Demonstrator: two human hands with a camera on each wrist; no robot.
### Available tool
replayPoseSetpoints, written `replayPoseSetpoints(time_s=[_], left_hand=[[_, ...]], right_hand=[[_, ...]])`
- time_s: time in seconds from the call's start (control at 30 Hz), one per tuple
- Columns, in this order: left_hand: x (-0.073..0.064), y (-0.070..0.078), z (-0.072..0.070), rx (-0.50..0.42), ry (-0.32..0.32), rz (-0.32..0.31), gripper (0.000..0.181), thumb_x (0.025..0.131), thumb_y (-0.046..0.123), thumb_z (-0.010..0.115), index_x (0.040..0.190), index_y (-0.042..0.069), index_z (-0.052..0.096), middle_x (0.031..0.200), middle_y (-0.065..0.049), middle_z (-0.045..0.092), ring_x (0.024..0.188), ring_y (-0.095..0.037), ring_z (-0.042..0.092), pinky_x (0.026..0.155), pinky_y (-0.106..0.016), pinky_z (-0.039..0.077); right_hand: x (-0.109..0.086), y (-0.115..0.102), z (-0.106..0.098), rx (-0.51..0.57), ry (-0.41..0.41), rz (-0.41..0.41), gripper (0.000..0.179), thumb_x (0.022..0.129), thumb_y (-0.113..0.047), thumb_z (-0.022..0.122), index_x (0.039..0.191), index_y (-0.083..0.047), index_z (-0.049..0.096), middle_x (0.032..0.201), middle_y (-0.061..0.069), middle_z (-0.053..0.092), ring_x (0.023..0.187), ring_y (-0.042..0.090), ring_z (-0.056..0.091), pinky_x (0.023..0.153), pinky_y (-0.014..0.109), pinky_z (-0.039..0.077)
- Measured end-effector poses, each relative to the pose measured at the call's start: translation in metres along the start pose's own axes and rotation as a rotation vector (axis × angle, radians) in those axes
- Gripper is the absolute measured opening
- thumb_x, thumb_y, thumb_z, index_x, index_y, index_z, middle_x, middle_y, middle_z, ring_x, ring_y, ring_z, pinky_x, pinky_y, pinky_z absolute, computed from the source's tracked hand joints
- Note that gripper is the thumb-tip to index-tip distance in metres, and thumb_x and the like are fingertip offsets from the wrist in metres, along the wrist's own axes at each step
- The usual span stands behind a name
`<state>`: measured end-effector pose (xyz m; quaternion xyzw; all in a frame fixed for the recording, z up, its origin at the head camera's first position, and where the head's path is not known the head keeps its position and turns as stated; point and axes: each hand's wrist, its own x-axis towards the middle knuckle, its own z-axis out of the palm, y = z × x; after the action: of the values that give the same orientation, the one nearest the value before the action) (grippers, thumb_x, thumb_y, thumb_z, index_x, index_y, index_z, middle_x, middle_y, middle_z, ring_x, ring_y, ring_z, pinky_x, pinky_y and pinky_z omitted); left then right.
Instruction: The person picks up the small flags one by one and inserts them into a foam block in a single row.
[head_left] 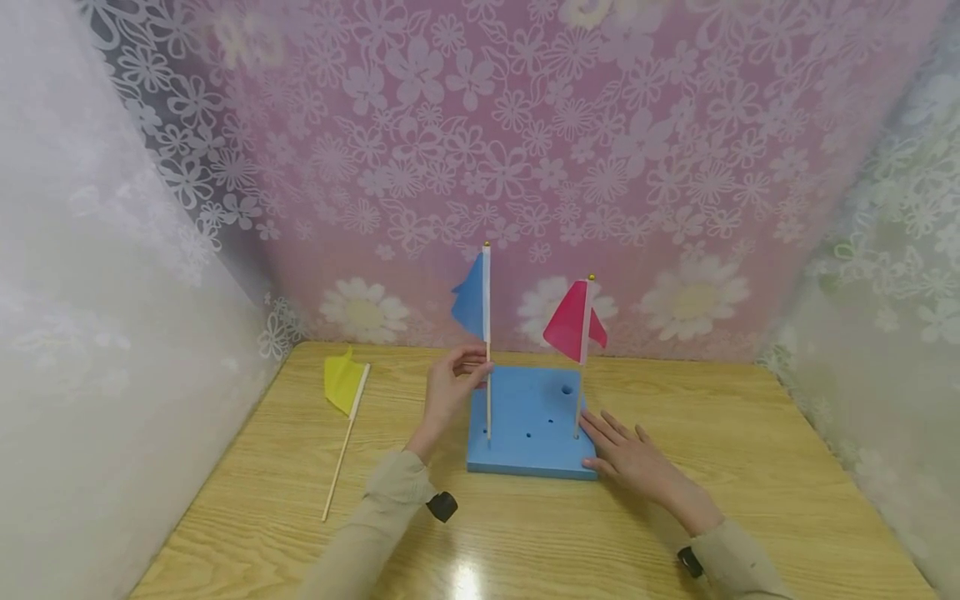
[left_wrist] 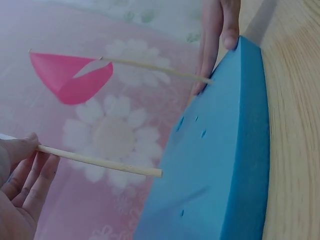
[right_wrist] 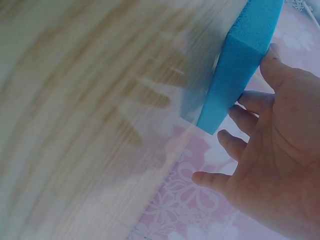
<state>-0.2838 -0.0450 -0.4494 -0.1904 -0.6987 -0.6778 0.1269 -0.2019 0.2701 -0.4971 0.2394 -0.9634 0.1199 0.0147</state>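
Observation:
My left hand (head_left: 452, 385) pinches the wooden stick of a blue flag (head_left: 471, 298) between thumb and fingers. In the left wrist view the lower end of that stick (left_wrist: 105, 163) hangs just off the board's face, apart from a small hole. The blue foam board (head_left: 525, 454) lies flat on the table, with several holes in its top. A pink flag (head_left: 567, 325) stands upright, its stick in a hole near the board's right side. My right hand (head_left: 637, 462) rests against the board's right edge, fingers spread and fairly straight.
A yellow flag (head_left: 343, 383) on a wooden stick lies on the table left of the board. The wood-grain table (head_left: 697, 417) meets a pink flowered backdrop (head_left: 450, 167) at the back. Pale sheets (head_left: 97, 292) hang at both sides.

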Motion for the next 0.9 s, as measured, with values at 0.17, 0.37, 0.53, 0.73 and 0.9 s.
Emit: replayPoseSetpoints(time_s=[0.17,0.37,0.53,0.73,0.9], left_hand=[[0.002,0.001,0.025,-0.015,-0.004,0.016,0.025,0.091,0.006,0.075,0.115,-0.003,0.069,0.103,-0.02,0.072,0.088,-0.034,0.073,0.071,-0.029,0.063],[0.002,-0.004,0.049,-0.046,-0.009,0.066,0.024,0.091,0.0,0.074,0.114,-0.003,0.069,0.104,-0.024,0.072,0.09,-0.043,0.071,0.072,-0.034,0.064],[-0.002,-0.002,0.059,-0.076,-0.02,0.075,0.023,0.091,-0.005,0.072,0.113,-0.008,0.067,0.103,-0.03,0.07,0.09,-0.049,0.068,0.073,-0.039,0.064],[-0.012,0.015,0.06,-0.067,-0.027,0.089,0.019,0.091,-0.006,0.071,0.11,-0.008,0.067,0.101,-0.03,0.069,0.088,-0.047,0.069,0.072,-0.04,0.064],[-0.014,0.012,0.059,-0.069,-0.043,0.082,0.019,0.092,-0.006,0.07,0.11,-0.008,0.066,0.101,-0.03,0.069,0.089,-0.049,0.068,0.073,-0.043,0.064]], right_hand=[[0.0,0.0,0.001,0.0,-0.001,-0.001,0.067,0.103,-0.042,0.056,0.158,-0.009,0.036,0.163,0.012,0.035,0.148,0.042,0.031,0.107,0.079,0.026],[0.0,0.002,0.004,0.012,0.025,-0.018,0.068,0.103,-0.044,0.056,0.157,-0.008,0.038,0.162,0.014,0.036,0.147,0.044,0.033,0.106,0.081,0.026],[0.0,0.002,0.006,0.015,0.066,-0.053,0.066,0.101,-0.042,0.059,0.155,-0.007,0.041,0.159,0.016,0.04,0.143,0.047,0.037,0.102,0.082,0.028],[0.0,-0.002,0.001,0.029,0.021,-0.02,0.066,0.102,-0.04,0.058,0.156,-0.006,0.039,0.161,0.016,0.037,0.146,0.045,0.032,0.106,0.081,0.025],[0.001,-0.002,-0.001,0.006,-0.004,-0.001,0.065,0.103,-0.042,0.056,0.157,-0.008,0.038,0.162,0.013,0.036,0.147,0.043,0.032,0.107,0.08,0.026]])
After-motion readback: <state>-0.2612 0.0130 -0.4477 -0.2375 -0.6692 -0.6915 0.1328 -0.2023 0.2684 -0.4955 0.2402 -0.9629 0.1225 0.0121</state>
